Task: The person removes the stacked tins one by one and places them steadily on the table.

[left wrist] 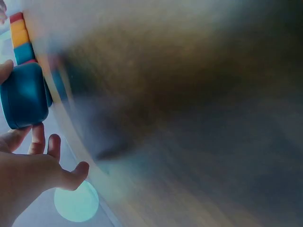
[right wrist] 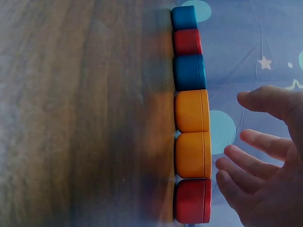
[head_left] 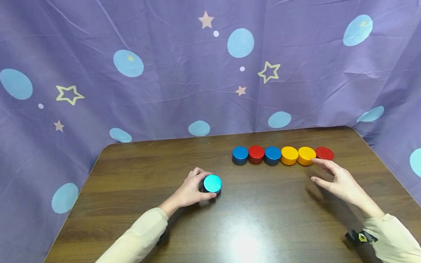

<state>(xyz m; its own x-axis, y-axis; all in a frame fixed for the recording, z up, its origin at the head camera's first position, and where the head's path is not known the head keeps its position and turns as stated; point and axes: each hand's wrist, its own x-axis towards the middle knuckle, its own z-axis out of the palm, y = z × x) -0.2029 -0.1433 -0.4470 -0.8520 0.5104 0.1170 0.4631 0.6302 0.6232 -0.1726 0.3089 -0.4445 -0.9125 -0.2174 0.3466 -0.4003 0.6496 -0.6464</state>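
A round blue tin [head_left: 212, 184] with a bright, shiny top is gripped between the thumb and fingers of my left hand [head_left: 193, 188]. Its dark blue side [left wrist: 26, 97] shows in the left wrist view; whether it touches the table cannot be told. My right hand [head_left: 341, 182] hovers at the right end of a row of tins, thumb and fingers apart, holding nothing. Nearest to it are a red tin [head_left: 325, 153] and a yellow tin [head_left: 306, 156]. Leftward, another yellow tin [head_left: 289, 155], a blue tin [head_left: 272, 155], a red tin [head_left: 256, 154] and a blue tin [head_left: 240, 155] continue the row.
The row sits towards the far edge of the brown wooden table [head_left: 162, 158], its tins side by side. A purple curtain [head_left: 178, 69] with stars and blue ovals hangs behind. Light glares off the table's front middle. A black strap [head_left: 360, 237] is at the right sleeve.
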